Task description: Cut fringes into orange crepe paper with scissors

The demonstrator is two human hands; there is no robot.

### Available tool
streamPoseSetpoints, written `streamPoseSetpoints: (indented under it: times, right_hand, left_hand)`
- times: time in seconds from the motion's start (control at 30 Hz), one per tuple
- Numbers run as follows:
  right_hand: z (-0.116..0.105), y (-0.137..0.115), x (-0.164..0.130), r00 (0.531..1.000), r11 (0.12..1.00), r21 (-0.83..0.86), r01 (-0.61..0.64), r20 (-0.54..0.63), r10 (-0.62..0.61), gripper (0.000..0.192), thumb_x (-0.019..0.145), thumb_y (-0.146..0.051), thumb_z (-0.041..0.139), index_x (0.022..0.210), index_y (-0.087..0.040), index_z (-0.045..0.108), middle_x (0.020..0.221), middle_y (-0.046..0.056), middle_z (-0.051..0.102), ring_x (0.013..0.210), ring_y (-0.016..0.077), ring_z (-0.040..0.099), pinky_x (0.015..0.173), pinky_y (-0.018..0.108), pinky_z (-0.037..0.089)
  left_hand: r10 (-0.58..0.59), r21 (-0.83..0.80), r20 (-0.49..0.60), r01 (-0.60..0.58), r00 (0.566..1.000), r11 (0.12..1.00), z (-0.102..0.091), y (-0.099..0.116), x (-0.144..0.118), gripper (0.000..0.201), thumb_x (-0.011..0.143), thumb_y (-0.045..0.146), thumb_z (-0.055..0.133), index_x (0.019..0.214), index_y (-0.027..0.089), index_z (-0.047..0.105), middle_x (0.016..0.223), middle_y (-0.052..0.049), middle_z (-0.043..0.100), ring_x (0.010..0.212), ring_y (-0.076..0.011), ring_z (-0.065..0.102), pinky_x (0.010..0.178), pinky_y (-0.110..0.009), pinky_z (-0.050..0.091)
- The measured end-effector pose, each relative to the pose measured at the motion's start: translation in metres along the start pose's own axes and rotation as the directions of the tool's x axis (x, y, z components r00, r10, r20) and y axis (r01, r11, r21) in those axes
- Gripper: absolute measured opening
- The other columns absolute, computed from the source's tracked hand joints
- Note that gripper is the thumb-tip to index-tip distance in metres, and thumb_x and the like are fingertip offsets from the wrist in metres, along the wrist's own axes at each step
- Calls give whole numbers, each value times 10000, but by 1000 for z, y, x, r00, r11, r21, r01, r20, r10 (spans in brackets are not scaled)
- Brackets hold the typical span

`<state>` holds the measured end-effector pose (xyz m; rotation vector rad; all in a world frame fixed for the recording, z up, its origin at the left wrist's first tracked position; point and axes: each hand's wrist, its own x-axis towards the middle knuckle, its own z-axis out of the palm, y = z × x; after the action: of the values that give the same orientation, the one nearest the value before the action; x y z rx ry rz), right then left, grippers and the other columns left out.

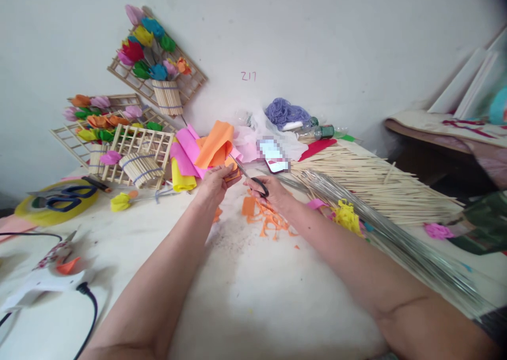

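The right hand is curled round the scissors by their black handle, blades angled up and left toward the far edge of the surface. Meeting them, the left hand pinches an orange piece between thumb and fingers, beyond the middle of the surface. This looks like the trimming step, that piece being cut to shape; whether the blades bite right now is hard to say at this blur. A next cut, I'd judge, calls for a firm pinch, fingertips clear of the blades and the piece turned to offer its edge.

Just below the right hand, orange scraps in a curly heap, a flat square beside them! Past the left hand, an orange sheet lies over pink paper, with a yellow roll next to it. Toward the far edge, a phone; to its right, sticks spread wide, and wires slanting to the near right corner. Over at the left edge, blue scissors rest on a tape roll, while flower panels lean at the wall.
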<state>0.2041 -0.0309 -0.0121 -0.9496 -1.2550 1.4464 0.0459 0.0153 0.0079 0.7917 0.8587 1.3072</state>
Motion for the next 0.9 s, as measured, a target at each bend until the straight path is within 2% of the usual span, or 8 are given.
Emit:
streamPoseSetpoints:
  times: [0.3, 0.47, 0.9]
  right_hand:
    - [1, -1, -1, 1000, 1000, -26, -2, 19, 3, 199, 691, -334, 639, 645, -189, 511, 525, -56, 405, 400, 56, 307, 395, 235, 153]
    - [1, 0, 0, 1000, 1000, -9, -7, 26, 7, 180, 700, -332, 619, 651, -192, 518, 511, -58, 406, 388, 61, 303, 382, 231, 166]
    - [2, -1, 0, 999, 998, 47, -39, 7, 38, 238, 661, -377, 701, 690, -170, 588, 514, -56, 463, 387, 50, 317, 375, 227, 182]
  left_hand:
    - [17, -3, -16, -17, 1000, 1000, -2, -1, 2, 92, 715, 132, 755, 690, 123, 667, 708, -59, 723, 642, -148, 694, 728, -303, 598]
    - [25, -10, -35, -25, 999, 1000, 2, 2, -2, 92, 734, 115, 736, 674, 118, 665, 685, -59, 711, 646, -144, 687, 761, -315, 597]
    - [27, 26, -1, -27, 1000, 999, 1, 3, -3, 152, 688, 156, 798, 681, 132, 648, 673, -36, 695, 654, -146, 686, 813, -342, 592]
